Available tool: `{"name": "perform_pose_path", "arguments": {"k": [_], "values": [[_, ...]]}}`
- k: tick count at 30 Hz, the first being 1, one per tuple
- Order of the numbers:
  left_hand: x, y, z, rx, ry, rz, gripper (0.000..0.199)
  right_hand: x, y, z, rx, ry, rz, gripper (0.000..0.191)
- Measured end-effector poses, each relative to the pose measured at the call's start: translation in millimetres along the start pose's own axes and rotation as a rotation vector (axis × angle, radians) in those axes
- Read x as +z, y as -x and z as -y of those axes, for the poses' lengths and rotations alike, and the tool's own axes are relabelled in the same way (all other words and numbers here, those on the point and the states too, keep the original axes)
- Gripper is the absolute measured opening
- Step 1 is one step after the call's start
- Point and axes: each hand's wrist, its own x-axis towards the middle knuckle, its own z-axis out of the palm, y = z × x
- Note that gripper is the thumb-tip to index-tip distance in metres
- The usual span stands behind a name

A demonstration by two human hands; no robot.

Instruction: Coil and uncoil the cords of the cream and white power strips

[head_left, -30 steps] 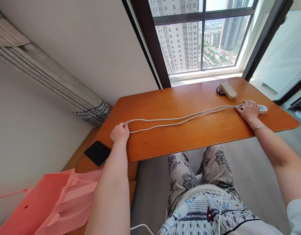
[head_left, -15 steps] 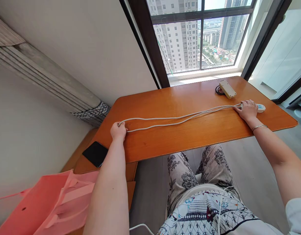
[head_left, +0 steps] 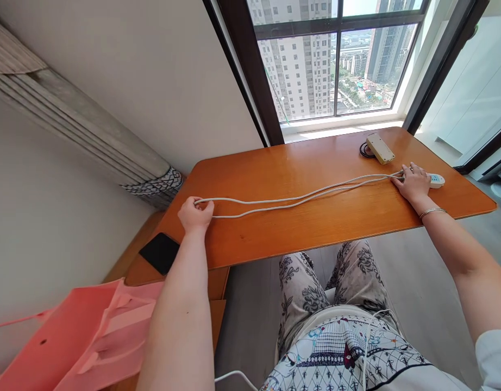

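Note:
A white cable (head_left: 270, 202) runs across the table in two long, nearly parallel strands. At its left end, my left hand (head_left: 195, 215) is closed around the cable's bend, thumb and fingers curled in. Toward the right side of the table, my right hand (head_left: 413, 182) lies over a white power strip (head_left: 437, 180) where the strands come together. Only the strip's right end shows past the hand; the rest is covered by my fingers and palm.
An orange-brown wooden table (head_left: 250, 239) stands before a window. Behind my right hand lies a beige box (head_left: 380, 148) with a coiled black cord (head_left: 365, 151). A black tablet or phone (head_left: 158, 253) and a pink folded bag (head_left: 83, 331) are at the left.
My left hand has shifted slightly left and up, and its thumb now shows beside the cable. The right hand stays on the power strip with its fingers slightly shifted.

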Motion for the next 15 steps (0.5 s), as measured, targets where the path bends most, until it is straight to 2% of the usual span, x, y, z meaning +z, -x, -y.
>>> {"name": "perform_pose_path", "arguments": {"k": [4, 9, 15], "values": [[-5.7, 5.3, 8.7, 0.133, -0.201, 0.067, 0.016, -0.2, 1.0, 0.6, 0.031, 0.004, -0.006, 0.073], [-8.5, 10.0, 22.2, 0.250, -0.422, 0.160, 0.025, -0.1, 2.5, 0.5, 0.048, -0.038, -0.058, 0.062], [-3.1, 3.3, 23.3, 0.333, -0.474, 0.280, 0.040, -0.2, 2.6, -1.1, 0.094, -0.088, -0.106, 0.050]]}}
